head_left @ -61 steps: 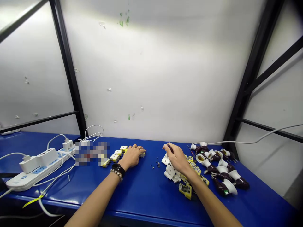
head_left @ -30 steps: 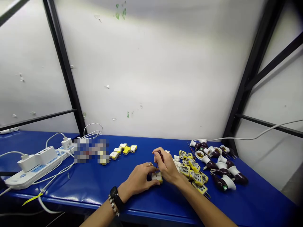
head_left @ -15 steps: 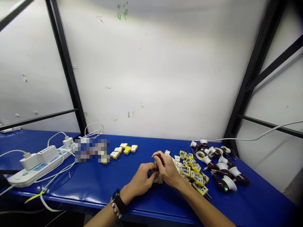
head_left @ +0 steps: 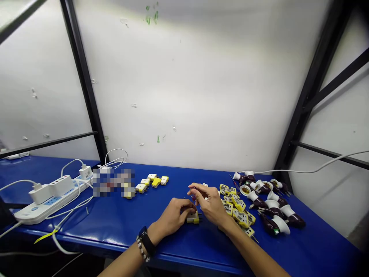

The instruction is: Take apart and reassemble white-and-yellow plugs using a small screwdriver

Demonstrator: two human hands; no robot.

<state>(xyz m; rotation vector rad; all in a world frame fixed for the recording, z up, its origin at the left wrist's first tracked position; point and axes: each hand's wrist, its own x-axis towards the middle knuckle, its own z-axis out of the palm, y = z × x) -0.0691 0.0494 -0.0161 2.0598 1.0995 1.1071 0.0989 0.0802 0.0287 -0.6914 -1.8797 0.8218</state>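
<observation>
Over the front middle of the blue table, my right hand point(head_left: 211, 202) pinches a slim dark-red screwdriver point(head_left: 193, 199), held upright. My left hand point(head_left: 174, 217) is closed beside it, thumb and fingertips together at a yellow-and-white plug point(head_left: 192, 219). This plug lies on the table with its metal pins pointing right. The screwdriver's tip and the plug's far edge are hidden by the left fingers. Close to the right of my right hand lies a heap of yellow plug halves point(head_left: 238, 206) with open insides, partly covered by that hand and forearm.
Maroon lamp holders point(head_left: 272, 207) with white sockets lie piled at the right. Several closed yellow-and-white plugs point(head_left: 155, 182) stand back left of my hands. A white power strip point(head_left: 37, 211) with chargers and cables lies at the left. Behind rises a white wall panel point(head_left: 187, 96).
My right hand has gone from a fist around the screwdriver to a looser fingertip pinch, slightly to the right. More of the plug shows under my left hand. The view has shifted slightly.
</observation>
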